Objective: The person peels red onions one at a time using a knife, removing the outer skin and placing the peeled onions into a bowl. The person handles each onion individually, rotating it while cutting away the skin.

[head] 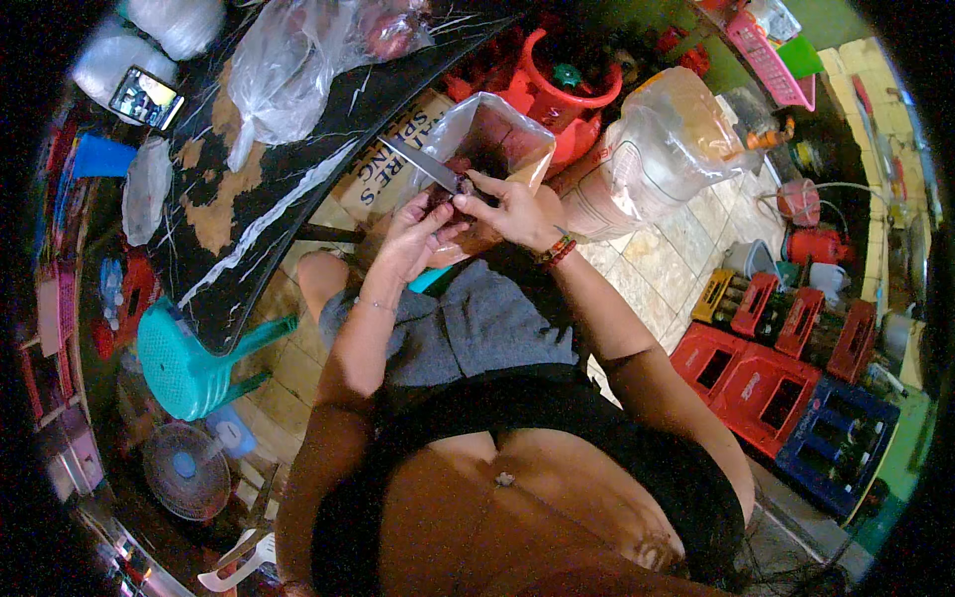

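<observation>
My right hand (515,209) grips a kitchen knife (421,163) near its handle. Its blade points up and to the left, past my left hand. In my left hand (425,227) is a small dark reddish-purple piece (439,198), perhaps onion; fingers partly cover it. Both hands nearly meet above my lap, at the near side of an open clear plastic bag (511,123). Dark red contents show inside the bag, too shadowed to name. A cardboard box (377,168) with printed writing lies beside the bag, partly hidden by it.
A black marble-patterned table (328,112) with a worn top stands at left, holding a knotted plastic bag (280,82) and a phone (147,97). Around me are a teal plastic stool (179,362), a fan (186,472), a red gas cylinder (556,112), a large filled sack (634,168) and red bottle crates (768,388).
</observation>
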`<action>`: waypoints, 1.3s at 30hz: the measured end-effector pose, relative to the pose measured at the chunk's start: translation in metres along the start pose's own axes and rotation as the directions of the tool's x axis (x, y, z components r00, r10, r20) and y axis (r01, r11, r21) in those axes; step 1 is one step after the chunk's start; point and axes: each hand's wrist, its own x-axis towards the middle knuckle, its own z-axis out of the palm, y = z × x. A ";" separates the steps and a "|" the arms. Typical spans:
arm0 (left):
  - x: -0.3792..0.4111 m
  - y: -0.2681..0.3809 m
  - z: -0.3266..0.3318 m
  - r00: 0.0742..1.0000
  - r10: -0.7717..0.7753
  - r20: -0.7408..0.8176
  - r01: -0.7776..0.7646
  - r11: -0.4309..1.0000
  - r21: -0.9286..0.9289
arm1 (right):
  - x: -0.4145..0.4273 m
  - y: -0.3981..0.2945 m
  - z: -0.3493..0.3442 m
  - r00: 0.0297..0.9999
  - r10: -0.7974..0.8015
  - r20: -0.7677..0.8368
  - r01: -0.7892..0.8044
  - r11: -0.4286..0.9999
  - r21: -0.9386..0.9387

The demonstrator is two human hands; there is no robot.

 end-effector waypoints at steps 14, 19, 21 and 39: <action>0.001 -0.005 -0.008 0.998 -0.037 0.043 0.040 0.996 -0.075 | 0.002 -0.021 -0.019 0.817 0.475 0.328 -0.570 0.577 0.584; 0.008 -0.008 -0.026 1.000 -0.020 0.017 0.022 0.981 -0.194 | 0.012 0.009 -0.002 0.700 0.570 0.430 -0.658 0.282 0.698; 0.008 -0.008 -0.032 1.000 -0.004 -0.028 -0.002 0.972 -0.234 | 0.010 0.007 -0.005 0.701 0.510 0.498 -0.676 0.254 0.692; 0.012 0.002 -0.008 0.997 -0.057 0.055 0.077 0.852 -0.518 | -0.003 0.011 -0.009 0.790 0.331 0.516 -0.607 0.309 0.732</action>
